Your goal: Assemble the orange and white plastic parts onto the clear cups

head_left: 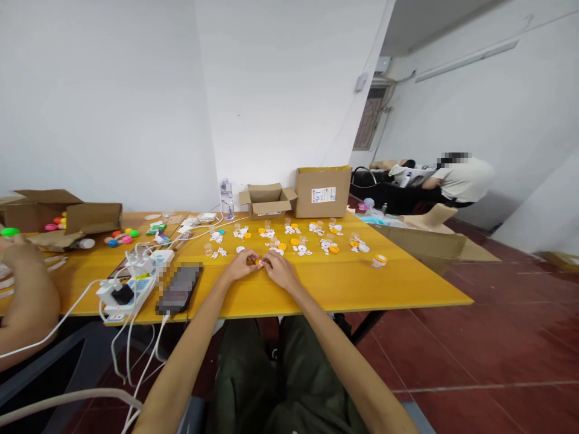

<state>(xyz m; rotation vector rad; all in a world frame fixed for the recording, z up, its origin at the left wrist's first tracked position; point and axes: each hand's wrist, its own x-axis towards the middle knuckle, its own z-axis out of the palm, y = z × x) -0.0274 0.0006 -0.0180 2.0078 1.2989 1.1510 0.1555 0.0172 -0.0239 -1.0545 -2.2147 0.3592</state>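
Over the yellow table (362,286), my left hand (240,266) and my right hand (277,269) meet fingertip to fingertip. Pinched between them is a small orange-and-white plastic piece (259,263), mostly covered by the fingers. Just beyond lie several little groups of parts: white flat pieces (219,253), orange round caps (333,249) and clear cups (208,249). A white disc (240,249) rests behind my left hand. Off to the right, a small container with an orange-and-white top (379,260) sits apart from the groups.
A phone (180,288) and a power strip (151,274) with tangled white cables lie left. Two cardboard boxes (268,202) (332,193) stand behind the parts. Another person's arm (31,283) is at far left, holding a green ball (9,232); a person sits at the back right.
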